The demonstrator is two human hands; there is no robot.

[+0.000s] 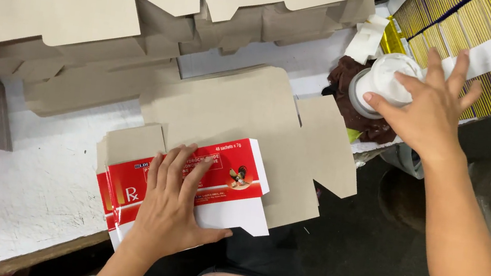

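Your left hand [172,204] has no closed grip: it lies flat, fingers spread, pressing the red-and-white folded carton [189,181] onto the white desk [30,192], over a grey cardboard blank [242,112]. Your right hand [429,111] rests open-fingered on the white tub [386,80] at the desk's right edge. Judged step: taking paste for gluing. Keep the carton pinned while the fingers return.

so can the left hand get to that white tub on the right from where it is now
Probably not easily. The left hand lies flat on the red and white carton at the near table edge, while the white tub sits far to the right, and the right hand already covers it, fingers in its mouth.
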